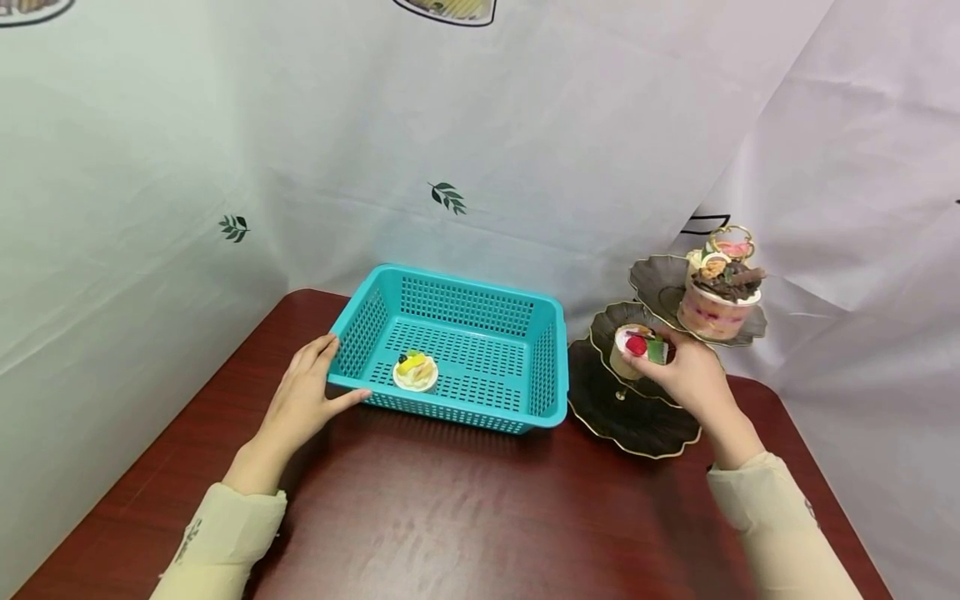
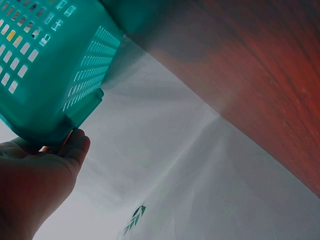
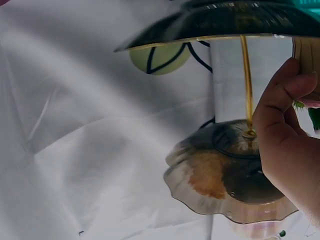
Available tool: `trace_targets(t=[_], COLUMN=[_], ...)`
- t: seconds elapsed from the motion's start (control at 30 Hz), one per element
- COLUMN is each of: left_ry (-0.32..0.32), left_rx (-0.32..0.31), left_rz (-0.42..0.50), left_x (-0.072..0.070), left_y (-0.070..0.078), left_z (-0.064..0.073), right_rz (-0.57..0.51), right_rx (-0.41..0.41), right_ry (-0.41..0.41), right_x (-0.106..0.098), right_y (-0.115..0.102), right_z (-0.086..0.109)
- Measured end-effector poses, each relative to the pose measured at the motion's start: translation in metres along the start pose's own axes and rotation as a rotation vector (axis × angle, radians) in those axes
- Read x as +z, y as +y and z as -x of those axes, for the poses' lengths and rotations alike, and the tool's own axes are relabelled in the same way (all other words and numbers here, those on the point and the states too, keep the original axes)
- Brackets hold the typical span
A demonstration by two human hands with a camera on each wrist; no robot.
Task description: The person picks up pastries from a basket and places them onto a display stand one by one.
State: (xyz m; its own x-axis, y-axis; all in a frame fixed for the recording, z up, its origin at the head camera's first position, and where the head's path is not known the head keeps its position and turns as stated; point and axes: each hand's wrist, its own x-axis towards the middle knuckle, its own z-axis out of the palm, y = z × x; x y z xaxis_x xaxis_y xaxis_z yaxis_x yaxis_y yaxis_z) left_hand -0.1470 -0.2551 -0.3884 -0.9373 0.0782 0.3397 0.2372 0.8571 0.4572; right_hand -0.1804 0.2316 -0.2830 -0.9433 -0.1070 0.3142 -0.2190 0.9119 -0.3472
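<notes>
My left hand (image 1: 300,396) holds the front left corner of a teal plastic basket (image 1: 487,410), fingers over the side rim and thumb along the front one. Inside the basket, near its front wall, sits a small dessert cup with yellow fruit (image 1: 415,383). On the right, my right hand (image 1: 697,379) grips a dessert cup with a raspberry (image 1: 624,360) at the middle tier of a dark, gold-edged cake stand (image 1: 626,425). The right wrist view shows the thumb and fingers against the side of this cup (image 3: 307,55); part of it lies outside that frame.
The stand's top tier (image 1: 660,292) overhangs my right hand and bears a chocolate-topped dessert cup (image 1: 716,317), with a pink-topped dessert (image 1: 735,248) behind it. Basket and stand are side by side on a dark red wooden table (image 1: 450,508). White printed cloth (image 1: 525,167) hangs behind.
</notes>
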Motion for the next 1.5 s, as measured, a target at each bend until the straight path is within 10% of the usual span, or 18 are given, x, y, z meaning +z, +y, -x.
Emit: trace_targets(t=[1.5], left_ry=[0.014], left_rx=[0.001], left_rz=[0.011], left_x=[0.0], left_y=[-0.001], left_z=[-0.003], right_rz=[-0.068], right_rx=[0.038], right_ry=[0.08], right_x=[0.012], right_y=[0.026], right_z=[-0.002])
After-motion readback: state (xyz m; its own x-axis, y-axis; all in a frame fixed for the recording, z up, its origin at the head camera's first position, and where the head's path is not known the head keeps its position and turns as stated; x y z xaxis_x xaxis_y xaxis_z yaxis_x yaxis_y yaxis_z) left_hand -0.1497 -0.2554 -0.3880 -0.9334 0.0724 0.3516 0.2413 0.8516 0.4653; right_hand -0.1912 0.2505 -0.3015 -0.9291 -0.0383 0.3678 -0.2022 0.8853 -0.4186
